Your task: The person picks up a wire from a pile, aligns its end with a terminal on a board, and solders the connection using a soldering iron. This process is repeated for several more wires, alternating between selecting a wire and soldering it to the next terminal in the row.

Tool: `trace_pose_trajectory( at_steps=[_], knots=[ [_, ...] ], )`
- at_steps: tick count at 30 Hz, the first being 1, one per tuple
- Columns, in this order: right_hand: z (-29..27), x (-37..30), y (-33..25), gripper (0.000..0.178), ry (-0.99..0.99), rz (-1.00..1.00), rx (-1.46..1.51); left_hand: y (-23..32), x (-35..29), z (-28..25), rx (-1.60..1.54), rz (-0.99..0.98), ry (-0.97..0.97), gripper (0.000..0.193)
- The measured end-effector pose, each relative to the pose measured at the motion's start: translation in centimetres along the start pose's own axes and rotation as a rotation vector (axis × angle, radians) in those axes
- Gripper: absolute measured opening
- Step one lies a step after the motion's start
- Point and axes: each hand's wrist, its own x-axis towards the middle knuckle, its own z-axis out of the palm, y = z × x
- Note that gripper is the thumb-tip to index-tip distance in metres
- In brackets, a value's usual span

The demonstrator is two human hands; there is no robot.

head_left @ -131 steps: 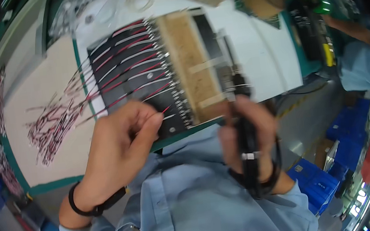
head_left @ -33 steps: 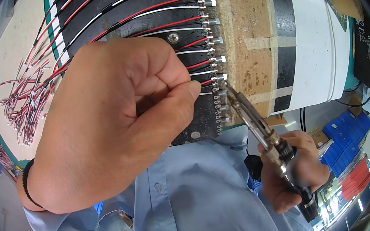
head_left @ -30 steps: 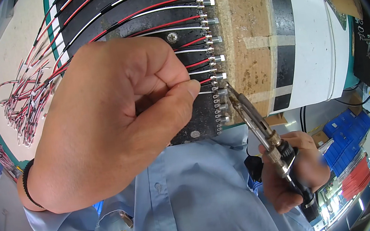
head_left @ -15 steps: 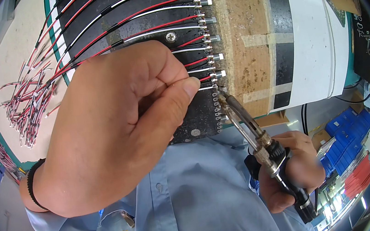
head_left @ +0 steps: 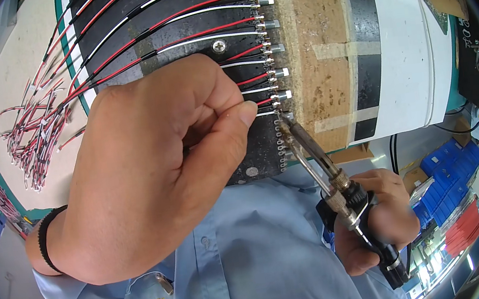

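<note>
My left hand (head_left: 149, 166) is closed in a pinch over the black jig (head_left: 255, 155), thumb and forefinger on a thin two-lead wire. Past the thumb tip, its white lead (head_left: 267, 114) reaches a small metal connector at the jig's edge; a red lead (head_left: 264, 102) lies just above. In my right hand (head_left: 391, 208) is a black-handled soldering iron (head_left: 355, 196) with a slim metal feed tube (head_left: 310, 167) alongside. The iron's tip is at the end of the white lead. My fingers hide most of the held wire.
Several red-and-white wires (head_left: 177, 28) run from the connector row (head_left: 272, 48) to a loose bundle (head_left: 38, 141) on the left. Right of the row is a brown taped board (head_left: 320, 26), then a white surface (head_left: 408, 39). Blue bins (head_left: 443, 175) stand at the lower right.
Both hands keep nearly the same pose, with the iron's tip still at the white lead. The jig and wires appear shifted very slightly up and left.
</note>
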Motion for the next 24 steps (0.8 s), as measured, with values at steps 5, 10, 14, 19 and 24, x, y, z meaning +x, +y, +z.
trace_pose_trajectory(
  at_steps=[5, 10, 14, 19, 24],
  knots=[
    [-0.2, 0.0, 0.0, 0.049, -0.022, 0.004, 0.006, 0.0, 0.0, 0.0, 0.001, -0.031, -0.002, 0.011],
    [-0.2, -0.2, -0.1, 0.048, -0.007, 0.015, -0.006, 0.7, -0.1, 1.1, -0.121, -0.097, 0.113, 0.01],
    [-0.2, -0.3, -0.1, 0.048, 0.026, 0.018, -0.017, 1.0, -0.2, 1.5, -0.167, -0.177, 0.136, 0.009],
    [-0.8, -0.6, -0.1, 0.051, -0.052, 0.029, 0.022, 1.1, -0.2, 1.3, -0.18, -0.184, 0.128, 0.009],
    [-0.8, -0.3, -0.2, 0.057, 0.031, 0.055, 0.101, 0.5, 0.2, 0.2, -0.064, -0.055, -0.001, 0.011]
  ],
)
